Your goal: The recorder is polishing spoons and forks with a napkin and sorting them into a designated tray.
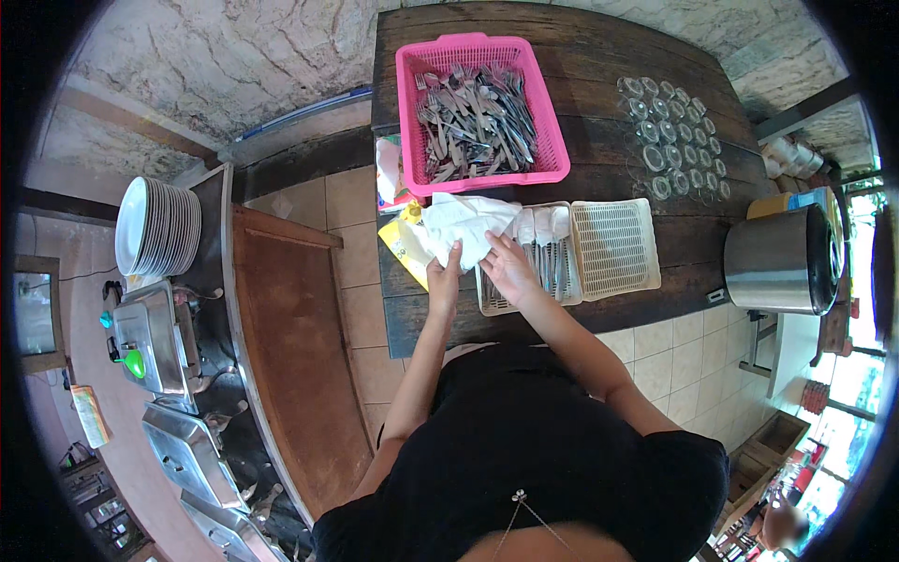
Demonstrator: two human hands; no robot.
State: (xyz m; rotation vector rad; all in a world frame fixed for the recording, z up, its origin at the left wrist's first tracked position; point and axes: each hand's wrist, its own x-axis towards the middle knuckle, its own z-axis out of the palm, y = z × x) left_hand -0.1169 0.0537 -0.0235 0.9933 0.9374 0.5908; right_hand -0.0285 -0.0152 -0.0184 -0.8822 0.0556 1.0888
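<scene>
A crumpled white napkin (466,223) is spread between my two hands, above the near left part of the dark wooden table (599,51). My left hand (444,279) pinches its near edge with thumb and fingers. At its right side, my right hand (511,272) grips the edge with palm partly turned up. Just right of the napkin, a cream plastic basket (489,305) holds cutlery (552,267) with white wrapped ends. Beyond my hands stands a pink plastic basket (552,140) heaped with loose forks, knives and other cutlery (478,122).
A second cream basket (613,248) adjoins the first. A yellow packet (401,251) lies left of my hands. Rows of glass cups (674,136) stand at the far right, near a steel drum-shaped container (779,262). On the left counter are stacked white plates (159,225) and steel chafing dishes (154,332).
</scene>
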